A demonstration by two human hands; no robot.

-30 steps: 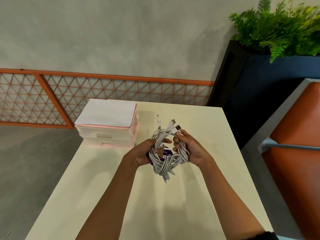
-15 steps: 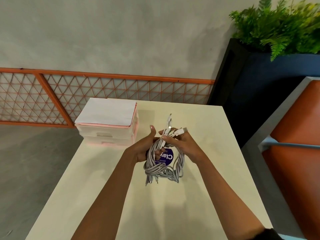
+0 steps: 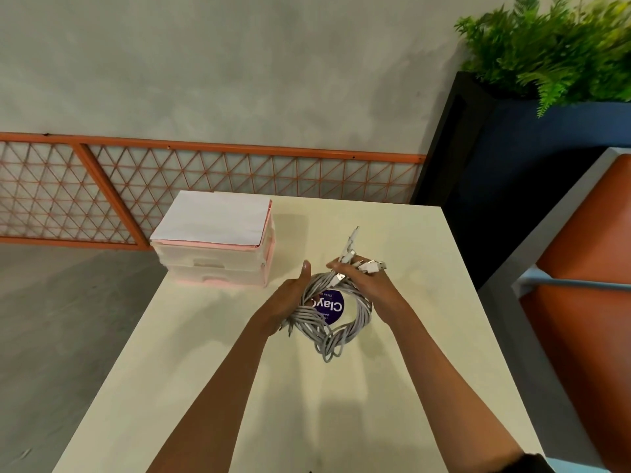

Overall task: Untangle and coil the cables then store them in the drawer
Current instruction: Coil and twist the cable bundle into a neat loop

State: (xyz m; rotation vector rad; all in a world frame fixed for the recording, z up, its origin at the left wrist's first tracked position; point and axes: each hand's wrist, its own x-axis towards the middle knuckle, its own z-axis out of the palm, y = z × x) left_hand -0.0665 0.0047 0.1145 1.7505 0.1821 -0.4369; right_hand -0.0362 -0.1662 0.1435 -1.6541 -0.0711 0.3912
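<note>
- The left hand grips the left side of the cables. Its thumb stands straight up beside the bundle, and the other fingers go under the loops, mostly hidden.
- The right hand holds the top right of the bundle. Its fingers are curled and pressed together over the loops, and they pinch several loose cable ends.
- The white connectors stick out above and to the right of the right hand. One thin end points toward the top of the frame.
- The cables are pale grey and smooth, wound in a rough ring with many strands. One twisted loop hangs from the lower edge.
- In the middle of the ring is a round purple label with white letters.
- Both forearms come from the lower edge of the frame and meet at the centre. The bundle is in the air just above the worktop, which is cream and matt.
- The drawer unit stands on the worktop to the upper left of the hands, well apart from them. It is a low box of translucent plastic with pink edges, its drawers are pushed in, and a white sheet lies on top.
</note>
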